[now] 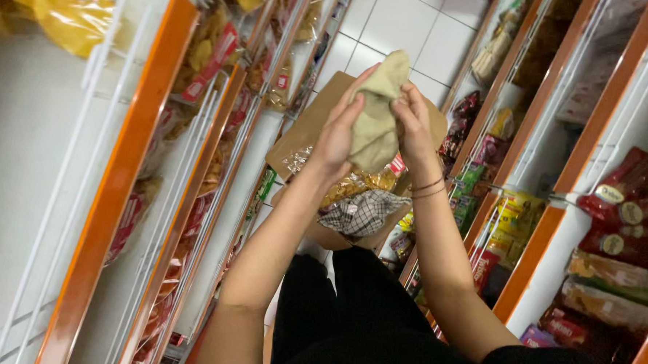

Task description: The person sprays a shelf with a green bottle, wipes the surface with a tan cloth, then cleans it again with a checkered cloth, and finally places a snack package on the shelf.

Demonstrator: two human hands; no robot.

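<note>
Held up at upper centre of the frame over an open cardboard box (314,124): beige cloth (376,121), pinched between left hand (336,134) and right hand (414,123), apparently for folding.

the cloth (374,121) held up in the hands is a plain pale olive-beige, with no pattern. below it, a second cloth (363,211) is checked in black and white. the cardboard box (314,124) is flat brown, and the snack bags inside it (353,182) are clear with a golden yellow filling. the shelf edges (123,176) on both sides are bright orange, with white wire rails and white boards. the packets at the right (631,205) are deep red with round pale labels; lower ones are green and yellow. the floor tiles (404,18) are white. the trousers (359,311) are black.
</note>
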